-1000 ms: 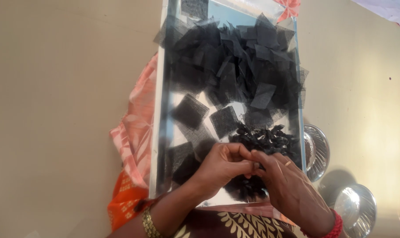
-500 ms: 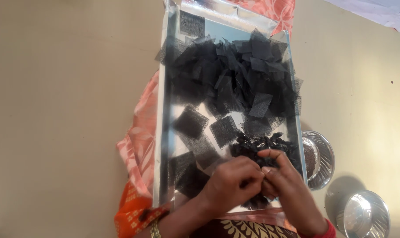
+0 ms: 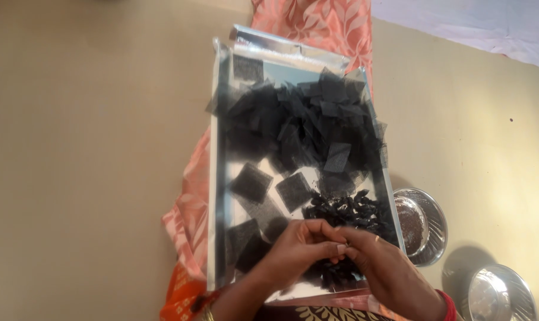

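Together – left hand (image 3: pixel 296 246) | right hand (image 3: pixel 379 267) – fingers pinched over black pieces (image 3: pixel 346 211)

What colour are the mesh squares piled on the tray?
Black, sheer mesh squares on a silvery tray; the head view shows them clearly.

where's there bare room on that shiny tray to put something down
Little room. The tray shows bare strips along its left rim and between the loose mesh squares, above the left hand. The black mesh heap crowds the far half; dark pieces and the right hand fill the near right. Beside the tray, the floor is bare.
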